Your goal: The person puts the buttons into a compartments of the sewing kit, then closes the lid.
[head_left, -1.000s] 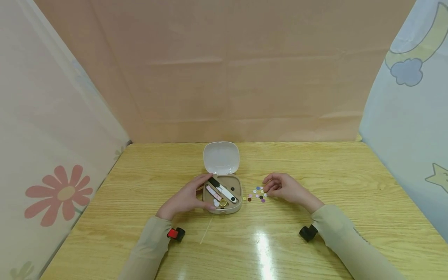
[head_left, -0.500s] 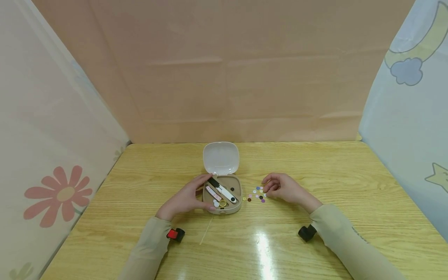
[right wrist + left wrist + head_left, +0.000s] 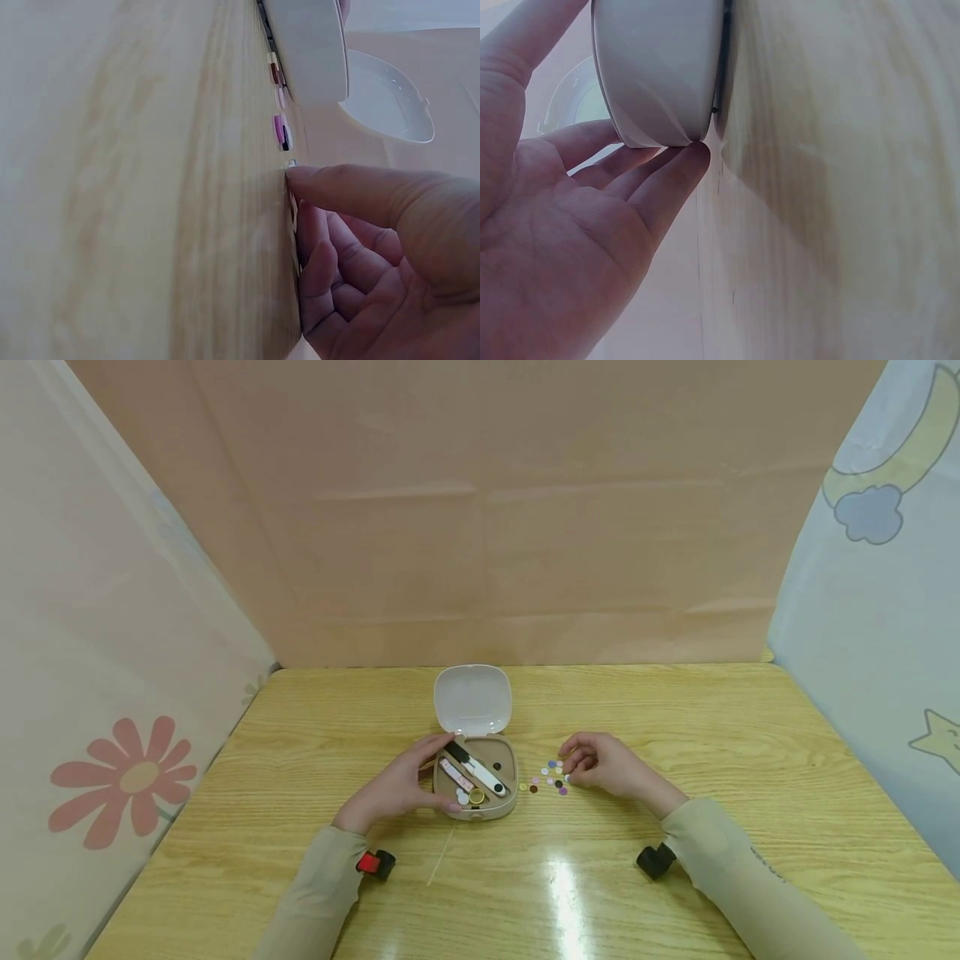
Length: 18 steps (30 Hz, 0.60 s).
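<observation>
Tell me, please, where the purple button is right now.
In the head view, the purple button lies on the table to the right of the box, just below a black button and near the right hand.

The table (image 3: 675, 710) carries a case (image 3: 495, 812), discs (image 3: 550, 782) and a strip (image 3: 441, 856).

Beige case (image 3: 498, 811); buttons (image 3: 558, 784) multicoloured (one purple); table (image 3: 675, 718) yellow, wood-grained.

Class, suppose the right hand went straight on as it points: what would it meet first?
The right hand would probably meet the buttons just ahead first, with the box beyond; exact depth is hard to judge.
</observation>
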Motion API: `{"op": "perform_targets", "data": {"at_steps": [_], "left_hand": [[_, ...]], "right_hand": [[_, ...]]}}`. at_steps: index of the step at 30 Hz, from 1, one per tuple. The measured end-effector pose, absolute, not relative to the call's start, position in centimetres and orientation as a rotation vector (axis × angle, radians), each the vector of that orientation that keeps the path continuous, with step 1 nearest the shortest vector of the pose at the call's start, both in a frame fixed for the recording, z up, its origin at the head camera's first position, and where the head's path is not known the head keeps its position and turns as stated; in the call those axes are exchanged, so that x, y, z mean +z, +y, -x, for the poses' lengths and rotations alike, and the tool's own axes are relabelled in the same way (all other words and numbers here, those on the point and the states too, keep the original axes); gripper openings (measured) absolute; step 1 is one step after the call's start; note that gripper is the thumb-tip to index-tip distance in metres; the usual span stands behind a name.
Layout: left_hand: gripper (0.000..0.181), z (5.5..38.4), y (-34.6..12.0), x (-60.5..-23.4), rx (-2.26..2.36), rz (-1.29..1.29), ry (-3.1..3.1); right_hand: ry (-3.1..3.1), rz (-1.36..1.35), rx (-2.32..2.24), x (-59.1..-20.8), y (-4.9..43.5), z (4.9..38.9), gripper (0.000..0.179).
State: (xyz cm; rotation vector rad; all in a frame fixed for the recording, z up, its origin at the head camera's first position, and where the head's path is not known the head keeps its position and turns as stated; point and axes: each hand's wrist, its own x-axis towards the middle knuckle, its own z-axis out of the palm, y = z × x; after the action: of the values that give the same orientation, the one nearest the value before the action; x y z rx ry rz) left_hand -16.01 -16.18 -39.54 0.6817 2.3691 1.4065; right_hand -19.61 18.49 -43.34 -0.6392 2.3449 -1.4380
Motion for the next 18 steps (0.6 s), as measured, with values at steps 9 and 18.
{"op": "perform_targets", "data": {"at_steps": [9,18], "left_hand": [[0.098,15.99,-16.15,-39.63,1.408,-0.670,2.368],[0.098,16.12,-16.11,-39.67,1.413,-0.665,2.364]], "right_hand": [[2.342,0.640,-1.429,-43.48,18.56,19.70,0.027],[2.377,0.627,-1.393,-43.87,18.88,19.84,0.026]]}}
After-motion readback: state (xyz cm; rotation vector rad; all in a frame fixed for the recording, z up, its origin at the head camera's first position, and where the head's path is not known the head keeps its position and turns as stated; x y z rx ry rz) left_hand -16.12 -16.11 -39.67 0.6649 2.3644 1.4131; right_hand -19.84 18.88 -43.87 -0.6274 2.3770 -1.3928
